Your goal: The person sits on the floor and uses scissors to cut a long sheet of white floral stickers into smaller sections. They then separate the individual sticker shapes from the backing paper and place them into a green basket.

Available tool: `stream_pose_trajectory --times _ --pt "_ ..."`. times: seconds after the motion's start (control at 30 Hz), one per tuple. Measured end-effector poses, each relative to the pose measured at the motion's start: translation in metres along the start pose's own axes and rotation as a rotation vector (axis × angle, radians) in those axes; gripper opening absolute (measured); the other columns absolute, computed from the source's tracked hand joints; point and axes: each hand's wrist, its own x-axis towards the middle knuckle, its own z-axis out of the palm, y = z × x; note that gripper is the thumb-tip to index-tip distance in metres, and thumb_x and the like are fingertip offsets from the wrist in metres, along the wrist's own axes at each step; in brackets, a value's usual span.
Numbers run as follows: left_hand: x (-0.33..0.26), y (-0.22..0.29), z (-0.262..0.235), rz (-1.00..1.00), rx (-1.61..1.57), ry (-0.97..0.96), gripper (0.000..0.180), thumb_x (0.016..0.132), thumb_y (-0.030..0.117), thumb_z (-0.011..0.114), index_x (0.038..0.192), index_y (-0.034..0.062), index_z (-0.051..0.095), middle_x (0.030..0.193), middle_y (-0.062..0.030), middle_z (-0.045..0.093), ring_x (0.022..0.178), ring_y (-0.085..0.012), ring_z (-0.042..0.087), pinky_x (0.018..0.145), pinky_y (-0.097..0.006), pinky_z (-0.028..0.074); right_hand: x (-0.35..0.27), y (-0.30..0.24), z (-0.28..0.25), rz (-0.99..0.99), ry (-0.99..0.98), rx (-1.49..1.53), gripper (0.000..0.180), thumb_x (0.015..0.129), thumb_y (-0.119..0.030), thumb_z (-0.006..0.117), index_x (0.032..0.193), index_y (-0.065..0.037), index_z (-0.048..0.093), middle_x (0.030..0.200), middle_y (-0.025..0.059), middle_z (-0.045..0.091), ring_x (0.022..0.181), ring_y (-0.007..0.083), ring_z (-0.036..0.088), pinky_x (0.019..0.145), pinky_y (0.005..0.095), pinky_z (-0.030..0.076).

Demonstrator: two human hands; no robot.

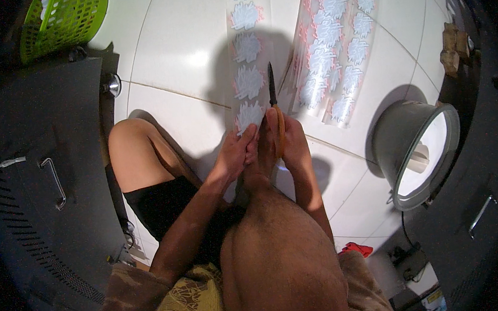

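My left hand (238, 150) pinches the near end of a clear strip (247, 48) between thumb and fingers. White and pink jagged printed designs run along the strip, which stretches away from me over the tiled floor. Just to the right, my right hand (295, 143) is closed round the orange handle of a pair of scissors (280, 131). Their dark blades point away from me, beside the strip's right edge, and look closed together. Both hands are close together beyond my raised right knee; some fingers are hidden.
More printed clear strips (327, 40) lie on the floor at the far right. A grey bell-shaped lamp (394, 128) glows on the right. Dark cabinet-like boxes flank me, and a green perforated basket (70, 29) is at the far left. Red cloth (356, 249) lies near right.
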Motion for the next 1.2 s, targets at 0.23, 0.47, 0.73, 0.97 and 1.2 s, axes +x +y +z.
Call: stream_pose_trajectory --times 0.23,0.47,0.73,0.97,1.2 --pt "-0.001 -0.002 -0.002 0.010 -0.010 -0.047 0.026 0.105 0.036 0.057 0.091 0.0149 0.049 0.064 0.0062 0.042 0.050 -0.0063 0.036 0.044 -0.023 0.030 0.023 -0.014 -0.004 -0.056 0.008 -0.031 0.052 0.102 -0.054 0.054 0.076 -0.010 0.054 0.062 -0.0041 0.045 0.051 0.0068 0.041 0.046 0.0252 0.033" --pt "-0.005 -0.002 0.000 -0.028 -0.010 -0.019 0.025 0.105 0.035 0.055 0.092 0.0143 0.050 0.064 0.0059 0.042 0.051 -0.0066 0.038 0.044 -0.023 0.030 0.025 -0.036 0.000 -0.023 -0.026 0.103 0.058 0.101 -0.061 0.048 0.073 -0.011 0.053 0.060 -0.0026 0.047 0.048 0.0078 0.045 0.045 0.0245 0.035" --pt "-0.013 0.003 0.005 -0.024 -0.035 -0.043 0.024 0.106 0.033 0.055 0.093 0.0127 0.050 0.064 0.0054 0.042 0.050 -0.0070 0.037 0.044 -0.024 0.031 0.036 -0.055 -0.002 -0.013 -0.024 0.029 0.060 0.098 -0.066 0.051 0.075 -0.010 0.056 0.057 -0.0021 0.046 0.050 0.0101 0.045 0.047 0.0291 0.033" --pt "-0.016 0.006 0.004 -0.035 -0.019 0.000 0.025 0.106 0.033 0.055 0.093 0.0120 0.050 0.063 0.0048 0.042 0.049 -0.0072 0.037 0.043 -0.024 0.031 0.051 -0.067 0.003 -0.081 -0.010 0.003 0.068 0.098 -0.072 0.042 0.072 -0.010 0.053 0.052 0.0000 0.047 0.045 0.0102 0.047 0.045 0.0267 0.035" --pt "-0.021 0.009 0.004 -0.024 -0.032 -0.033 0.025 0.105 0.032 0.055 0.092 0.0113 0.050 0.060 0.0035 0.042 0.045 -0.0089 0.036 0.041 -0.026 0.031 0.067 -0.078 0.008 -0.081 0.031 0.055 0.068 0.097 -0.072 0.044 0.072 -0.009 0.054 0.056 0.0003 0.047 0.046 0.0118 0.047 0.045 0.0283 0.036"
